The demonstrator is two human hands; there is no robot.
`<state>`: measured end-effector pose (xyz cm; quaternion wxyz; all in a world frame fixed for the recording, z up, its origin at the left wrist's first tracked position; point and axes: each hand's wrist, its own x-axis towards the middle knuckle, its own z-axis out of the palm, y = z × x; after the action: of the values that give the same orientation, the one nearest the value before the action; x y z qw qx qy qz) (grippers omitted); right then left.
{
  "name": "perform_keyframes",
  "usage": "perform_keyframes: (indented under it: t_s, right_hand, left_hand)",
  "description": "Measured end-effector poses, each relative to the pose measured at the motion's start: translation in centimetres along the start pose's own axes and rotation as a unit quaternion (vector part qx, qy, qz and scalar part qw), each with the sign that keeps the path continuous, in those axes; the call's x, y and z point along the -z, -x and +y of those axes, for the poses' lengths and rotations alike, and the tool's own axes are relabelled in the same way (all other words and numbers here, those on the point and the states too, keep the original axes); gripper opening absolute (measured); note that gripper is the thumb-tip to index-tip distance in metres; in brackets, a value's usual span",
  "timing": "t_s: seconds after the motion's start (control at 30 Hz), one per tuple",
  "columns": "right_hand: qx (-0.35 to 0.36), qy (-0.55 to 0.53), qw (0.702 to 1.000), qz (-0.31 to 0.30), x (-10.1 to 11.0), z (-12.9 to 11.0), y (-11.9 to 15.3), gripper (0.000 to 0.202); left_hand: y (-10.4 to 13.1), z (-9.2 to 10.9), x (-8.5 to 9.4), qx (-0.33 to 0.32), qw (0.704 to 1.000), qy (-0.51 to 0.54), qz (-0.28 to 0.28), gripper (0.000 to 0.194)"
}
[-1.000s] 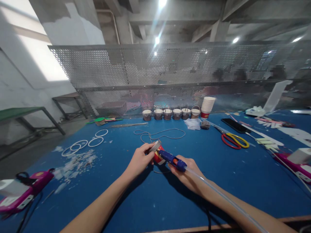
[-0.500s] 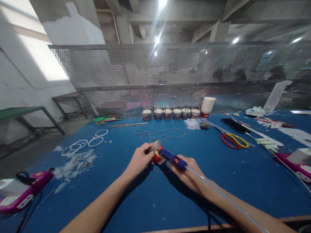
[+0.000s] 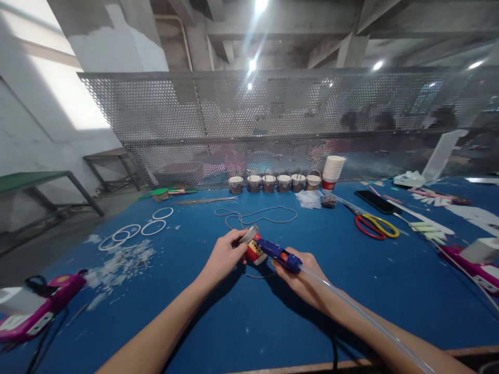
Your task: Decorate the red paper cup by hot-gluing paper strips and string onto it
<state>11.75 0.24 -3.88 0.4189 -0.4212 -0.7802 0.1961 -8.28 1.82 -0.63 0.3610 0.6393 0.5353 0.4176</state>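
My left hand (image 3: 228,253) is closed around a small red paper cup (image 3: 255,253), tilted, with grey cord wound about its rim. In my right hand (image 3: 302,275) is a blue hot glue gun (image 3: 278,253), its nozzle end at the cup's side. A long clear glue stick (image 3: 351,306) runs out of the back of the gun along my forearm. From the cup, a thin grey cord (image 3: 268,209) trails in loops across the blue table (image 3: 218,332). Whether the nozzle touches the cup, I cannot tell.
Several cord-wrapped cups (image 3: 268,184) stand along the back beside a stack of paper cups (image 3: 333,170). Scissors (image 3: 376,227) and a phone (image 3: 377,201) lie to the right. White rings (image 3: 154,227) and scraps (image 3: 120,262) lie left. Magenta power strips (image 3: 47,306) sit at both sides.
The glue gun and my right hand have shifted very slightly right, showing a little more of the cup's side. My left hand stays in place.
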Motion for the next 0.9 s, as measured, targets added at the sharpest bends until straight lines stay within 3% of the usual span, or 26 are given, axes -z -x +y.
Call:
perform_keyframes:
  t_s: [0.17, 0.9]
  right_hand:
    - [0.029, 0.020, 0.999, -0.003, -0.28, 0.06, 0.16, 0.024]
    - [0.017, 0.015, 1.000, -0.002, -0.10, 0.09, 0.01, 0.025]
  left_hand:
    - [0.03, 0.13, 0.03, 0.005, 1.000, 0.004, 0.004, 0.037]
    - [0.25, 0.39, -0.05, -0.008, 1.000, -0.018, 0.011, 0.038]
